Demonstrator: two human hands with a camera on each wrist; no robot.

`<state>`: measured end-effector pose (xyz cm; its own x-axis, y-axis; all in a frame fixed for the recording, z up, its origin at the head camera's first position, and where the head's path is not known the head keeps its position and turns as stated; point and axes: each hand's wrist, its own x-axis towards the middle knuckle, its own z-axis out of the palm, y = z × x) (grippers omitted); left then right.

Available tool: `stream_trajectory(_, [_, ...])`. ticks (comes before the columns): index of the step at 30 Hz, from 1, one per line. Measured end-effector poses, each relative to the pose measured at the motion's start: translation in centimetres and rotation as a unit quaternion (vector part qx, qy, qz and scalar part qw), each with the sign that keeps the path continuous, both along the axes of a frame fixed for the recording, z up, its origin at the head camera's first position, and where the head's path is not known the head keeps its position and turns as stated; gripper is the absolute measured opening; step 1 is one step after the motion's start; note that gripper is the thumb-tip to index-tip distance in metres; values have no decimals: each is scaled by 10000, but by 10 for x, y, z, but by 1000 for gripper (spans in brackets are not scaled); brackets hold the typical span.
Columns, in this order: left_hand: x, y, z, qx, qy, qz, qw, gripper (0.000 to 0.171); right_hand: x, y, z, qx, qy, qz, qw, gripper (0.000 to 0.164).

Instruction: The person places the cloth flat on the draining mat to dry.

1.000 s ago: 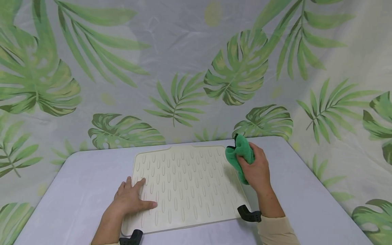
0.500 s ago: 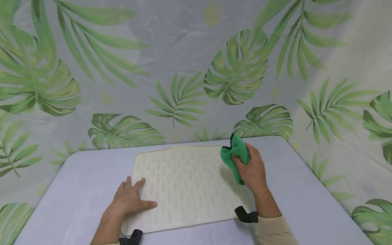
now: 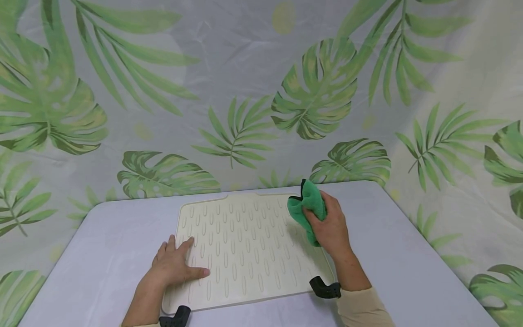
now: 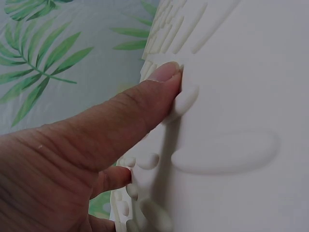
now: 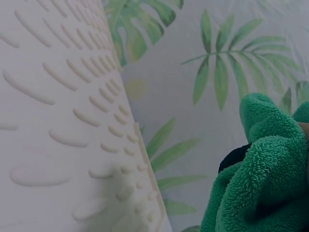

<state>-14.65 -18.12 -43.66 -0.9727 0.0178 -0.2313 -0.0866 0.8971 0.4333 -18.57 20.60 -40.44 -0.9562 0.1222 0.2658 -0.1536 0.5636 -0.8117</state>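
Observation:
A cream draining mat (image 3: pixel 245 245) with raised oval ridges lies flat on the white table. My left hand (image 3: pixel 170 265) rests on its left side with fingers spread; in the left wrist view the thumb (image 4: pixel 130 108) lies straight along the ridged surface. My right hand (image 3: pixel 333 227) grips a bunched green fluffy cloth (image 3: pixel 308 211) with black edging, over the mat's right edge. A soft shadow falls on the ridges below the cloth. Close up in the right wrist view, the green cloth (image 5: pixel 263 174) hides nearly all of the right hand's fingers.
The white table (image 3: pixel 392 254) stretches out on both sides of the mat. Behind it hangs a pale curtain (image 3: pixel 245 91) printed with green leaves. Each wrist carries a black camera mount, such as the one (image 3: pixel 324 288) on the right.
My right hand has moved left with the green cloth, further in over the mat's right side. The left hand and the mat stay where they were.

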Motion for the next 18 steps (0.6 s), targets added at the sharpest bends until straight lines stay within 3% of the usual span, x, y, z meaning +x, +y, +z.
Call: stream_trajectory(18, [0,0,0,8,-8,17,10000,116,0,-16,-6,214,20,306,9993,60])
